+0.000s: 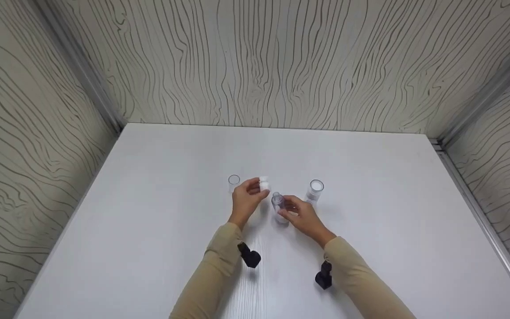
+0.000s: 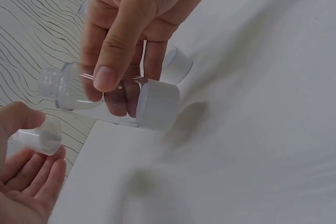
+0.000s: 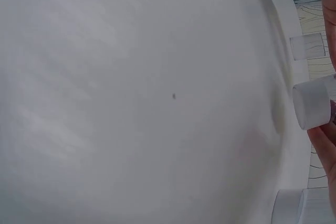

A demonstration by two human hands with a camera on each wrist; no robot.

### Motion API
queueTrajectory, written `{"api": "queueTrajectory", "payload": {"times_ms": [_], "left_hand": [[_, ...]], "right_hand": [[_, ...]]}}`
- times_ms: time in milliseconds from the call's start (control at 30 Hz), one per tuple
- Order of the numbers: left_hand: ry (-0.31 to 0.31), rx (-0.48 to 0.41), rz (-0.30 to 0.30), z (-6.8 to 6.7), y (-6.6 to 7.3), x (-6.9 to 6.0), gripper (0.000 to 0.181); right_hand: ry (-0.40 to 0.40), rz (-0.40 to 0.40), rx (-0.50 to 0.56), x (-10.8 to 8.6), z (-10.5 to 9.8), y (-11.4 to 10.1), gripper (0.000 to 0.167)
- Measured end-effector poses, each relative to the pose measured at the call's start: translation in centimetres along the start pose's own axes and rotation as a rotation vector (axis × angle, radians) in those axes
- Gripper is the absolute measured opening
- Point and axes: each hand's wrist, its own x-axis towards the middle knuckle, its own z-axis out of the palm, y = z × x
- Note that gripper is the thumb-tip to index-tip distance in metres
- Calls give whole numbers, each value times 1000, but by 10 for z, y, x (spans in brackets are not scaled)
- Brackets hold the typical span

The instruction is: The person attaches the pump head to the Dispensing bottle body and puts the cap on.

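Observation:
In the head view my left hand pinches a small white cap-like piece between thumb and fingers. My right hand grips a clear bottle, its narrow uncapped neck close to the white piece but apart from it. The left wrist view shows the bottle tilted nearly sideways, its white base beyond the fingers of my right hand. There, my left hand holds the white piece at lower left. Part of my right hand shows beside the base in the right wrist view.
A second clear container with a white base stands just beyond my right hand. To the left of my left hand is a clear cylindrical cover. The white table meets patterned panels at its back and sides.

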Motion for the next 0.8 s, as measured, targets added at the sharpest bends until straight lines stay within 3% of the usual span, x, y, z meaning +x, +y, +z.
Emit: {"api": "queueTrajectory", "payload": {"times_ms": [267, 567, 800], "left_hand": [[3, -23, -8, -3, 4, 2, 42], [19, -61, 12, -6, 13, 2, 42], [26, -97, -6, -7, 12, 2, 42]], "right_hand": [[47, 34, 13, 3, 7, 1, 37], [99, 143, 57, 7, 13, -3, 38], [110, 117, 30, 10, 15, -1, 38]]}}
